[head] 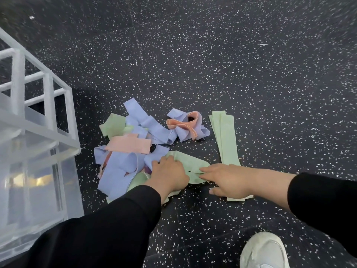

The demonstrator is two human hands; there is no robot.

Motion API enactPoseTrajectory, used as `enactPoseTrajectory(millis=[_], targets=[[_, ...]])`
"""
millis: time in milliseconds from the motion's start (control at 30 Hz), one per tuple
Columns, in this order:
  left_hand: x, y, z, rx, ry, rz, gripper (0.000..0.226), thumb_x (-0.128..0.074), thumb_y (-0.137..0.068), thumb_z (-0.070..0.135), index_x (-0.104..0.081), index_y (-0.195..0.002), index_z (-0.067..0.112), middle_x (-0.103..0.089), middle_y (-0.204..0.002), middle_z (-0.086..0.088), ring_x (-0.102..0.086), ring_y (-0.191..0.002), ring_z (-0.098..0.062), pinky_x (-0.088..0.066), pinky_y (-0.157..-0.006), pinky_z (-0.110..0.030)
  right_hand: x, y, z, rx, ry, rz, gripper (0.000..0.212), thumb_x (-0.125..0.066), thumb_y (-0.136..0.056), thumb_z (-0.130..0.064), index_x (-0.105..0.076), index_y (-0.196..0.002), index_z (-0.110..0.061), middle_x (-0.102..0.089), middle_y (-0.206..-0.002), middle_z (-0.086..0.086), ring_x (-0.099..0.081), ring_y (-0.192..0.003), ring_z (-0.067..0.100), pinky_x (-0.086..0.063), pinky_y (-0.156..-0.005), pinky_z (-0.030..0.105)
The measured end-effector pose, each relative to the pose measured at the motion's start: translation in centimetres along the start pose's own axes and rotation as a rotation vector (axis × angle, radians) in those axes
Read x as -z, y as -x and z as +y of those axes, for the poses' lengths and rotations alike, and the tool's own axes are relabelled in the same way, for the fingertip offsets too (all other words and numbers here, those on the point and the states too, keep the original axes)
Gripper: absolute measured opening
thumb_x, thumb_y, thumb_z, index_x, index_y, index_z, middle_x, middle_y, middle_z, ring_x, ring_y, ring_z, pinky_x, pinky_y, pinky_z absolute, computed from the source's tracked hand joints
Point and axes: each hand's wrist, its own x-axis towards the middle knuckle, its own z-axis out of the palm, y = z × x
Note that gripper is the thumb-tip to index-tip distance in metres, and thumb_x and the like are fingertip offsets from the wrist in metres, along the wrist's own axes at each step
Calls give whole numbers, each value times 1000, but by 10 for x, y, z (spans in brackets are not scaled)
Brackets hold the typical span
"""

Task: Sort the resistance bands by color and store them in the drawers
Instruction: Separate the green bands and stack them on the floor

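Black speckled floor (212, 55), drawers (29, 151) at left. Left hand (170, 175) curls onto a green band (193, 167) at the mixed pile (131, 144); right hand (229, 180) presses it flat, fingers straight. Bands look light, limp, stretchy; likely best pinched at a fold.

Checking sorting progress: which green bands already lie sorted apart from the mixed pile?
The flat green bands stacked straight, right of the pile; the other greens are tangled among purple and pink.

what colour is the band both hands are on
Pale green band, under the left hand and right hand; head view.
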Motion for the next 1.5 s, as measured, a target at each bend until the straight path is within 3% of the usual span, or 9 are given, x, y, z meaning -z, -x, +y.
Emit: enactPoseTrajectory(millis=[267, 400, 500, 600, 833, 1000, 1200, 1367, 1500], targets=[[16, 11, 5, 5, 226, 26, 34, -43, -94, 35, -59, -116, 14, -48, -134, -5, -40, -130, -33, -32, -105, -50, 8, 4, -2, -37, -123, 49, 52, -35, -107, -46, -37, -154, -23, -27, -166, -1, -28, -151, 23, -33, -117, 51], [39, 26, 17, -93, 600, 361, 27, -41, -90, 31, -47, -67, 19, -56, -88, 4, -56, -102, -29, -46, -88, -43, 25, 7, -2, -111, -381, 539, 42, -44, -107, -33, -44, -147, -22, -49, -144, -2, -50, -130, 19, -40, -109, 37], [70, 45, 22, -202, 911, 522, 21, -57, -96, 19, -74, -88, 12, -70, -93, -1, -61, -90, -17, -51, -83, -34, 54, 18, -1, -105, -594, 732, 58, -58, -102, -31, -32, -153, -33, -43, -147, -15, -45, -134, 11, -35, -107, 22], [106, 64, 23, -215, 1172, 583, 19, -62, -97, 15, -78, -106, 21, -73, -100, 10, -61, -73, 6, -44, -61, -7, 86, 32, -2, -27, -818, 728, 56, -61, -100, -34, -36, -150, -41, -47, -144, -25, -59, -124, 17, -49, -105, 34], [157, 82, 16, -322, 1452, 762, 24, -61, -95, 6, -69, -107, 25, -71, -85, 9, -62, -69, -9, -51, -58, -24, 131, 53, -22, 162, -1184, 947, 15, -61, -101, -15, -69, -112, -10, -78, -97, 7, -71, -84, 19, -56, -81, 29], [161, 83, 14, -312, 1548, 622, 39, -68, -83, 38, -66, -92, 0, -60, -81, -20, -51, -73, -23, -40, -65, -41, 142, 58, -31, 225, -1295, 1001, 12, -65, -98, -15, -71, -106, -8, -79, -97, 11, -71, -85, 18, -57, -85, 40], [180, 87, 12, -379, 1727, 595, 24, -59, -95, 27, -67, -93, 5, -66, -88, -17, -60, -81, -26, -48, -76, -46, 134, 54, -26, 195, -1221, 946, 13, -63, -100, -28, -73, -102, -19, -77, -98, 8, -66, -89, 18, -50, -97, 63], [191, 91, 18, -540, 1883, 437, 18, -49, -106, 18, -64, -111, 10, -73, -109, -18, -70, -97, -28, -56, -93, -50, 133, 56, -24, 153, -1114, 1031, 20, -67, -98, -28, -71, -98, -9, -69, -102, 24, -57, -83, 16, -48, -80, 45], [199, 91, 23, -600, 1932, 368, 19, -46, -107, 14, -61, -117, 7, -74, -112, -18, -71, -102, -29, -59, -93, -48, 135, 51, -20, 218, -1212, 1019, 38, -73, -86, -40, -66, -111, -13, -74, -109, 14, -67, -95, 19, -53, -94, 51]])
